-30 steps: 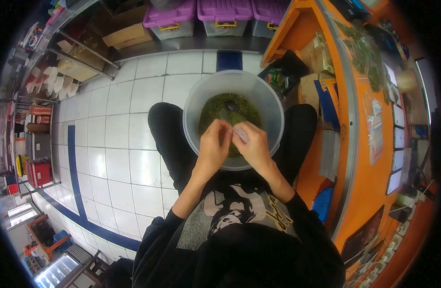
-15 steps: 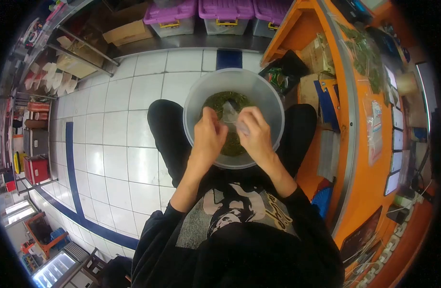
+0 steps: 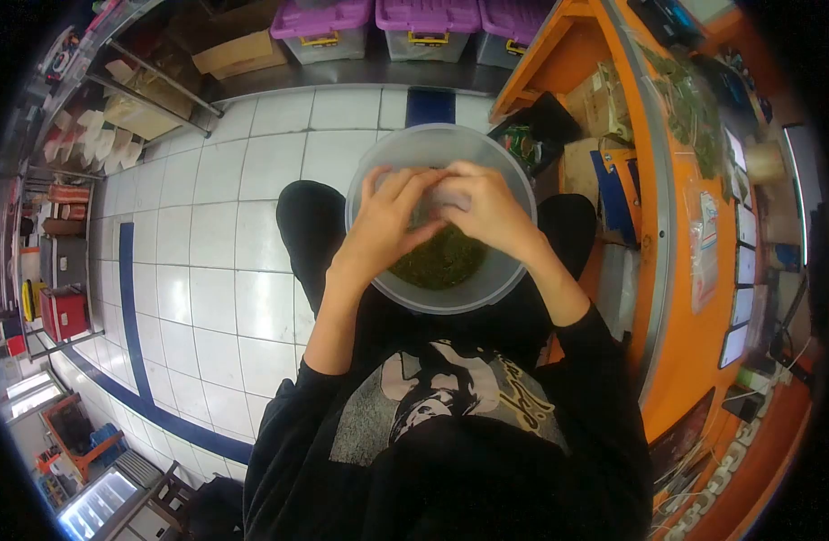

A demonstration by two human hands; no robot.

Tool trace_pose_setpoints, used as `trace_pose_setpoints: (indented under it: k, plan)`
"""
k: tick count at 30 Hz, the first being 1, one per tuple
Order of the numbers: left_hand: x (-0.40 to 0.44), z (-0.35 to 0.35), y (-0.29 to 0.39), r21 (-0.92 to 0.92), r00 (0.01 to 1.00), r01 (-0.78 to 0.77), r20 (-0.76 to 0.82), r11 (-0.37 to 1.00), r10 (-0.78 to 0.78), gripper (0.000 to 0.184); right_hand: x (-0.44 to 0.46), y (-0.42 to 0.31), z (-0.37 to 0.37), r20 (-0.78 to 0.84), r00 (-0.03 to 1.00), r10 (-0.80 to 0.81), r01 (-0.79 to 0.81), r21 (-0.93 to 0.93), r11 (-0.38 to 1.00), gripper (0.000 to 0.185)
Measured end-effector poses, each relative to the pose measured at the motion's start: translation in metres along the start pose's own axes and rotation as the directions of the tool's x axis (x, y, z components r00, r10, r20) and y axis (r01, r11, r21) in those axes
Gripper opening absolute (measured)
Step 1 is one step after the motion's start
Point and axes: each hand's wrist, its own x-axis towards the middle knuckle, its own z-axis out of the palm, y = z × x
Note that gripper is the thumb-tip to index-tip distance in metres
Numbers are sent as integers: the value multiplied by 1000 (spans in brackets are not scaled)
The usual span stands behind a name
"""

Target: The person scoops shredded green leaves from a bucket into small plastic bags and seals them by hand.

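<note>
A round translucent tub [image 3: 513,261] stands between my knees, with chopped green leaves [image 3: 439,261] at its bottom. Over the tub's far half are both hands, close together. My left hand [image 3: 392,212] has its fingers curved and its thumb apart, against a small clear plastic bag [image 3: 437,200] that is mostly hidden. My right hand [image 3: 482,200] is closed on the same bag, its fingertips near those of my left hand. How the left fingers meet the bag is hard to make out.
Purple-lidded boxes [image 3: 426,41] stand beyond the tiled floor [image 3: 274,162]. On the right is an orange counter [image 3: 685,352] with shelves, cartons and a black bin [image 3: 545,126]. Metal racks [image 3: 94,270] line the left side.
Both hands have moved up towards the tub's far side and closer together. My left hand's fingers have spread over the bag, and more of the leaves nearest me shows.
</note>
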Motion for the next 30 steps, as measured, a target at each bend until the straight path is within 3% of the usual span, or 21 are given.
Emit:
trace_pose_setpoints:
  k: [2, 4, 5, 6, 7, 9, 11, 12, 16, 18, 22, 24, 27, 28, 30]
  plan:
    - [-2, -4, -4, 6, 1000, 4, -18, 1000, -4, 56, 8, 6, -4, -23, 999, 29, -28, 58, 998, 25]
    - [-8, -4, -8, -117, 966, 171, -175, 978, -190, 47, 16, 20, -9, -131, 977, 168, -188, -166, 968, 24]
    - [-11, -6, -11, -118, 966, 170, -176, 978, -189, 47, 16, 35, -2, -131, 977, 167, -188, -168, 968, 24]
    - [-15, -9, -14, -203, 944, 191, -229, 960, -236, 43, 12, 57, 11, 48, 938, 343, -307, -340, 889, 26]
    - [-17, -11, -16, -287, 918, 205, -276, 936, -286, 39, 9, 72, 20, 188, 830, 525, -370, -518, 771, 28]
    - [-21, -15, -15, -350, 907, 178, -304, 920, -291, 33, 14, 76, 36, 373, 609, 699, -266, -735, 624, 32]
    - [-25, -20, -14, -544, 859, 99, -375, 833, -347, 27, 8, 94, 52, 341, 609, 716, -274, -757, 593, 33]
    - [-27, -23, -14, -545, 847, 90, -398, 834, -352, 24, 8, 92, 57, 311, 608, 731, -282, -776, 564, 35]
    - [-40, -30, -25, -585, 851, 71, -387, 808, -355, 23, 4, 88, 46, 339, 687, 643, -246, -724, 644, 30]
    - [-45, -31, -30, -615, 854, 64, -373, 786, -362, 17, 3, 87, 44, 218, 829, 515, -214, -727, 653, 21]
    - [-50, -31, -30, -688, 849, 83, -330, 721, -413, 17, 22, 65, 20, 324, 847, 421, -33, -759, 651, 14]
    - [-52, -31, -32, -645, 832, 92, -369, 759, -414, 17, 29, 62, 21, 351, 905, 241, 143, -784, 604, 11]
    - [-54, -30, -35, -671, 824, 78, -372, 737, -426, 16, 22, 67, 47, 362, 924, 123, 182, -700, 690, 12]
    - [-53, -30, -34, -669, 824, 78, -374, 739, -425, 16, 18, 82, 64, 462, 881, 98, 283, -683, 673, 12]
    - [-52, -31, -32, -655, 829, 85, -372, 751, -418, 16, 14, 82, 75, 495, 860, 121, 280, -658, 699, 11]
